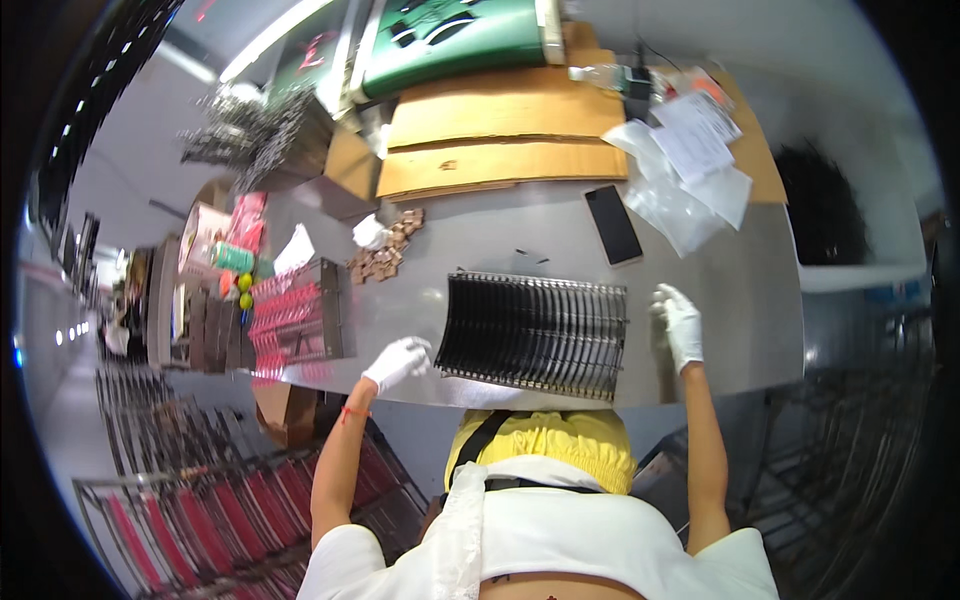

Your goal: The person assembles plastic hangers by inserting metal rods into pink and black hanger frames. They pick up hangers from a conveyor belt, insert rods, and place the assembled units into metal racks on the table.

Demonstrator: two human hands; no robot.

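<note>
A rack of black, curved strips set side by side in a metal frame (535, 333) lies on the grey metal table in front of me. Close to its left edge is my left hand (400, 363) in a white glove, fingers loosely bent and apart, with nothing visible in them. Off to the right of the rack, my right hand (680, 322), also white-gloved, hovers above the table with its fingers slightly curled and parted. It holds nothing that I can see. Two tiny dark pieces (532, 256) lie just beyond the rack.
A pink-striped rack (295, 318) stands at the left, near a pile of small brown pieces (378, 262) and a white crumpled wad (370, 232). A black phone (613, 225) lies behind right, beside clear plastic bags (672, 205). Cardboard sheets (505, 160) and a green conveyor (460, 45) are farther back.
</note>
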